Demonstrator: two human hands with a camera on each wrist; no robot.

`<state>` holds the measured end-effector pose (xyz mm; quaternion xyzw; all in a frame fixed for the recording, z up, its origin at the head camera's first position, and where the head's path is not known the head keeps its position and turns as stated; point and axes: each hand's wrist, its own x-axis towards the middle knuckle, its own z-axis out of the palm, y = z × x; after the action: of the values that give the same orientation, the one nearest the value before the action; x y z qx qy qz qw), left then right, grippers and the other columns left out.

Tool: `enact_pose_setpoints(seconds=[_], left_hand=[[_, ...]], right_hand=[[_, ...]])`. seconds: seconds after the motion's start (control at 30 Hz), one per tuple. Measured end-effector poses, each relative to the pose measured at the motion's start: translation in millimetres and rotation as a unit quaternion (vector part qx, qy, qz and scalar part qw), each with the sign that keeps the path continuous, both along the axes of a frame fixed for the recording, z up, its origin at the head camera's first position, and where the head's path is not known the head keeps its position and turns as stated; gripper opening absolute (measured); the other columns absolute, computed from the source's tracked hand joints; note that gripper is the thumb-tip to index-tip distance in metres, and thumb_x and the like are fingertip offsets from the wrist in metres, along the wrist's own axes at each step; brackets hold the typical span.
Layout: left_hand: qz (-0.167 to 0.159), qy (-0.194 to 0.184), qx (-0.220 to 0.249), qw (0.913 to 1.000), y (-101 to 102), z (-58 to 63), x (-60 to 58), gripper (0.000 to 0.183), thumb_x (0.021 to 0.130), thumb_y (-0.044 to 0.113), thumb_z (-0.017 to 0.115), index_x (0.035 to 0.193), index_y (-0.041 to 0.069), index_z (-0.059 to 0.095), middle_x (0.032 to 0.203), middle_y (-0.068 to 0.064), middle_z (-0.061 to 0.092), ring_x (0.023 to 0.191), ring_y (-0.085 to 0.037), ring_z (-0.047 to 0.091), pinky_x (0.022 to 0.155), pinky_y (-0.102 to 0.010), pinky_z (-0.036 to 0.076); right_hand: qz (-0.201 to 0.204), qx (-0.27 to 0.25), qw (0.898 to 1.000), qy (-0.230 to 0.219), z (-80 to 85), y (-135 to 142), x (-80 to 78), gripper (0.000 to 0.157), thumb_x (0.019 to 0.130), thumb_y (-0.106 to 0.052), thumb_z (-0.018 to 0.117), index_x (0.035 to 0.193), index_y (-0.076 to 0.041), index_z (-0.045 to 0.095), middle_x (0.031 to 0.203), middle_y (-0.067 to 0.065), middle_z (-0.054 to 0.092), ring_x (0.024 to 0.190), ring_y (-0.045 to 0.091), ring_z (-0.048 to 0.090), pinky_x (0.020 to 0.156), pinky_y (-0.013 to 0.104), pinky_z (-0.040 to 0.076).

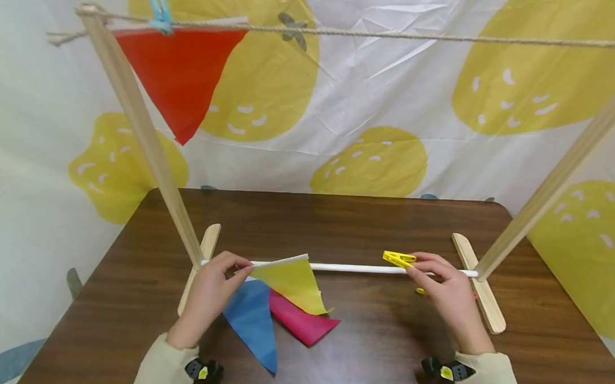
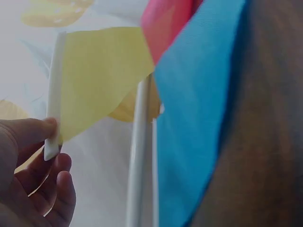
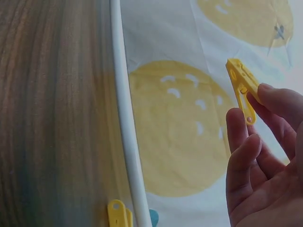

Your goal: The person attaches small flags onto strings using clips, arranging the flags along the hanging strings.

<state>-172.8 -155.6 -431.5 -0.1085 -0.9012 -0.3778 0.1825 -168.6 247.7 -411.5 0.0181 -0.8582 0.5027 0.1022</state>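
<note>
My left hand pinches one end of the white top edge of a yellow pennant; in the left wrist view the pennant spreads away from my thumb. Below it a blue pennant and a magenta pennant lie on the table. In my right hand a yellow clothespin is held between thumb and fingers; the right wrist view shows the clothespin tilted, its tip pointing away from the hand. A red pennant hangs from the rope, clipped by a light-blue clothespin.
Two wooden posts on flat feet carry the rope. A white rod joins them low above the brown table. Another yellow clothespin lies near the rod. Behind hangs a fruit-print cloth.
</note>
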Motion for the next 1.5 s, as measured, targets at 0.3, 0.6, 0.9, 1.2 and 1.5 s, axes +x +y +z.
enact_pose_setpoints(seconds=[0.3, 0.6, 0.9, 1.2, 1.5], left_hand=[[0.001, 0.034, -0.018, 0.9993, -5.2, 21.9, -6.5, 0.014, 0.081, 0.021, 0.066, 0.094, 0.016, 0.067, 0.087, 0.007, 0.061, 0.076, -0.007, 0.055, 0.063, -0.027, 0.048], [0.005, 0.046, -0.022, 0.9987, -7.7, 32.8, -7.9, 0.013, 0.08, 0.023, 0.067, 0.091, 0.016, 0.066, 0.086, 0.004, 0.062, 0.075, -0.01, 0.055, 0.061, -0.029, 0.046], [0.013, 0.08, -0.026, 0.9963, -6.5, 51.2, -10.1, 0.015, 0.079, 0.02, 0.069, 0.092, 0.016, 0.066, 0.084, 0.006, 0.059, 0.067, -0.007, 0.049, 0.056, -0.024, 0.045], [0.028, 0.125, 0.022, 0.9915, -0.2, 69.0, -16.4, 0.013, 0.082, 0.023, 0.065, 0.092, 0.014, 0.065, 0.086, 0.006, 0.06, 0.071, -0.006, 0.05, 0.056, -0.023, 0.045], [0.052, 0.171, 0.014, 0.9838, -10.5, 89.2, -20.3, 0.015, 0.081, 0.024, 0.065, 0.092, 0.014, 0.069, 0.085, 0.005, 0.065, 0.065, -0.005, 0.053, 0.056, -0.02, 0.043]], right_hand=[[0.027, 0.013, 1.0, 0.01, 18.0, -1.2, -3.2, 0.031, 0.082, -0.031, 0.063, 0.099, -0.006, 0.067, 0.116, 0.004, 0.057, 0.084, 0.006, 0.059, 0.058, 0.027, 0.051], [0.047, 0.06, 0.995, 0.057, 29.9, -6.8, -7.2, 0.024, 0.083, -0.024, 0.063, 0.098, -0.006, 0.067, 0.115, 0.001, 0.055, 0.078, 0.003, 0.06, 0.054, 0.026, 0.05], [0.044, 0.119, 0.984, 0.124, 41.0, -11.6, -11.8, 0.014, 0.081, -0.021, 0.065, 0.091, -0.011, 0.069, 0.11, -0.004, 0.057, 0.086, 0.0, 0.053, 0.062, 0.012, 0.045], [0.082, 0.158, 0.97, 0.164, 60.3, -11.0, -15.7, 0.008, 0.081, -0.019, 0.066, 0.086, -0.013, 0.068, 0.104, -0.005, 0.059, 0.079, -0.001, 0.055, 0.057, 0.012, 0.044], [0.096, 0.182, 0.964, 0.171, 77.3, -20.5, -21.9, 0.011, 0.083, -0.029, 0.063, 0.089, -0.02, 0.067, 0.107, -0.01, 0.056, 0.085, 0.0, 0.052, 0.062, 0.011, 0.042]])
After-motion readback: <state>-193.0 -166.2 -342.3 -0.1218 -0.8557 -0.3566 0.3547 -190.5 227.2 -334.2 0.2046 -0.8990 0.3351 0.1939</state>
